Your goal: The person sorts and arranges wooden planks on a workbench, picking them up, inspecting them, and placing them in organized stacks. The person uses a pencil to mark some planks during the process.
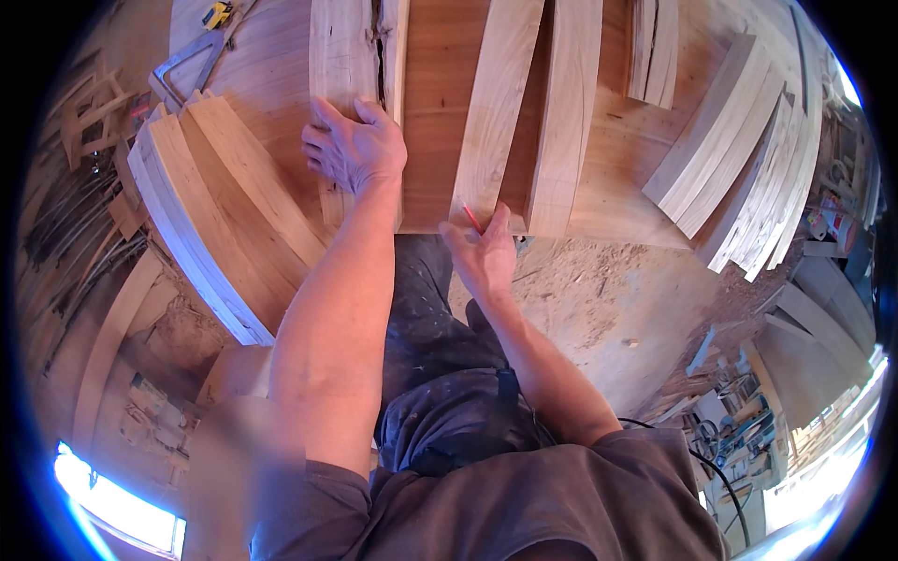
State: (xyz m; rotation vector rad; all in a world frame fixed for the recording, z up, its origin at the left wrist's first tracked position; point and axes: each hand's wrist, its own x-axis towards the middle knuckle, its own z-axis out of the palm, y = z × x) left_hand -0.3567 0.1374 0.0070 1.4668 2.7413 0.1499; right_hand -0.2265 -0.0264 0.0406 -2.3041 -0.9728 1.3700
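My left hand lies across a pale wooden board, its fingers bent over the board's left edge. A narrower strip of wood runs alongside, and a dark crack-like gap shows between the two. At the near end of another long board, my right hand is closed around a thin red pencil. Its thumb and fingers are at the board's end, by the table edge. Just to the right lies one more long board.
All this rests on a brown wooden tabletop. Curved pieces of wood lean at the left, and more boards lie at the right. A yellow tape measure and a metal square sit at the far left. Sawdust covers the floor.
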